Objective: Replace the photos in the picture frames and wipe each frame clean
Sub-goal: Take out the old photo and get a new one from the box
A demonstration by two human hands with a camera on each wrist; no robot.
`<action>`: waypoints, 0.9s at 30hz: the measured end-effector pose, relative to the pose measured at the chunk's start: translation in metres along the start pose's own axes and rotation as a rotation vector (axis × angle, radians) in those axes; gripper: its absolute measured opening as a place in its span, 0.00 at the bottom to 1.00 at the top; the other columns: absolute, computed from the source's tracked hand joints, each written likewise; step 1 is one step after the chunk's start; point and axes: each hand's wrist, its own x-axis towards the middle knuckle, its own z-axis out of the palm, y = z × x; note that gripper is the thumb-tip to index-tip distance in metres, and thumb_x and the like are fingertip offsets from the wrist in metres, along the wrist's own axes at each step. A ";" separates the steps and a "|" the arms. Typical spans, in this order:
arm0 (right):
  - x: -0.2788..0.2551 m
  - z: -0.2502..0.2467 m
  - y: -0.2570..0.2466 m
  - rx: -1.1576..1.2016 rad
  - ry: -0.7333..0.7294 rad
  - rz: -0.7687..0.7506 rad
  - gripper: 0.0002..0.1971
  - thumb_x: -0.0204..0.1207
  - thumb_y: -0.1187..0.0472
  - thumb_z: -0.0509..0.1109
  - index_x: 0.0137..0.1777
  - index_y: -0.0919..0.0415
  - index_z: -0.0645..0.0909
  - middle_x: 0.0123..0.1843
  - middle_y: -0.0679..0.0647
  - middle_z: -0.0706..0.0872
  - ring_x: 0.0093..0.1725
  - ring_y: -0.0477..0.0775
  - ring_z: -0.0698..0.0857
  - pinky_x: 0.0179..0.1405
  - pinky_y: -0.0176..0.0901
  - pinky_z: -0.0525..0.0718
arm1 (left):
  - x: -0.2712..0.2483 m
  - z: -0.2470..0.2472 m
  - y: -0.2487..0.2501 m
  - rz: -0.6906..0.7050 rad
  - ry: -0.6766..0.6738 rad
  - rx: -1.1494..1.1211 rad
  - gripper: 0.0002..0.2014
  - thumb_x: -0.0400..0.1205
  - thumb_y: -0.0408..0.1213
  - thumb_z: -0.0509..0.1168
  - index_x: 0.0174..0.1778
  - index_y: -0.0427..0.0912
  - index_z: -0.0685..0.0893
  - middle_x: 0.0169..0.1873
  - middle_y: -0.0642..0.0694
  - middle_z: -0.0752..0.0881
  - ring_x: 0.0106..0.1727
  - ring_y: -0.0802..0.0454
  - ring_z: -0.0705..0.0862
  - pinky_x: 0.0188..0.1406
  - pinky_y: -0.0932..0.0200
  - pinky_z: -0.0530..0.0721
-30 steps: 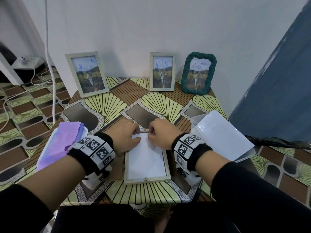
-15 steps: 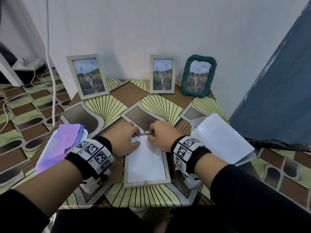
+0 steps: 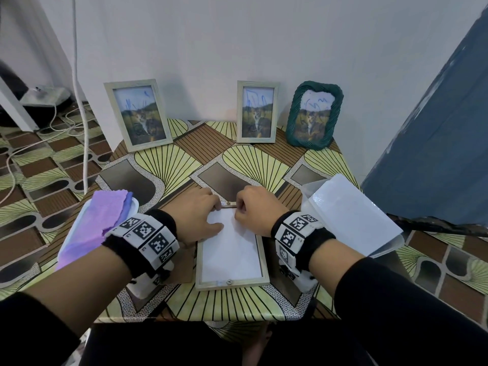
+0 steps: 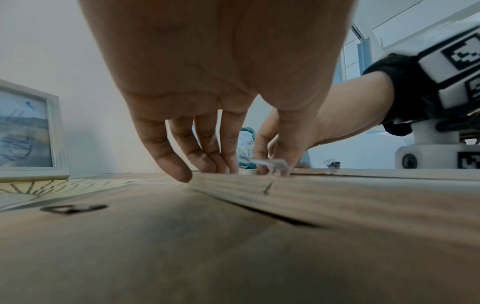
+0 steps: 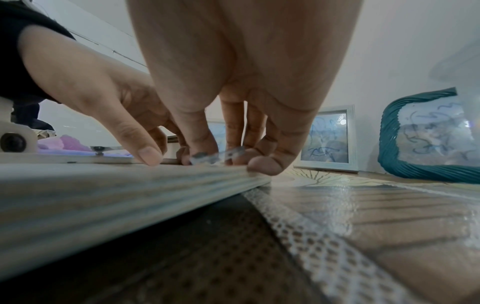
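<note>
Picture frames are the matter here, and one pale wooden frame lies face down near the front edge of the patterned table, a white sheet filling its back. At the far left a purple cloth is draped over a white tray. Next to it, the left hand rests on the frame's upper left corner, thumb on the white sheet and fingers bent down onto the top rail, pressing rather than grasping anything. A small metal turn clip sits on the top rail between the two hands. The right hand is curled at the upper right corner, its fingertips pinching that clip. A clear plastic box of white sheets stands at the right. Along the wall stand three frames with scribbled cat photos: a large pale one, a smaller pale one and a green woven one
</note>
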 end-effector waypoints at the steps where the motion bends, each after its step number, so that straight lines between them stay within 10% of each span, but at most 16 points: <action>1: 0.000 0.000 0.000 0.004 0.002 0.000 0.08 0.76 0.60 0.65 0.44 0.63 0.84 0.48 0.57 0.83 0.48 0.59 0.82 0.51 0.54 0.83 | 0.000 0.000 0.000 0.002 -0.001 0.001 0.21 0.77 0.56 0.67 0.61 0.48 0.79 0.52 0.52 0.76 0.56 0.51 0.73 0.57 0.58 0.73; 27: -0.013 0.006 0.009 -0.002 0.007 -0.006 0.09 0.77 0.54 0.67 0.54 0.55 0.80 0.57 0.51 0.73 0.61 0.54 0.71 0.60 0.51 0.79 | -0.029 -0.004 -0.008 -0.166 -0.032 -0.023 0.19 0.79 0.54 0.65 0.66 0.55 0.81 0.55 0.54 0.75 0.54 0.53 0.77 0.49 0.58 0.75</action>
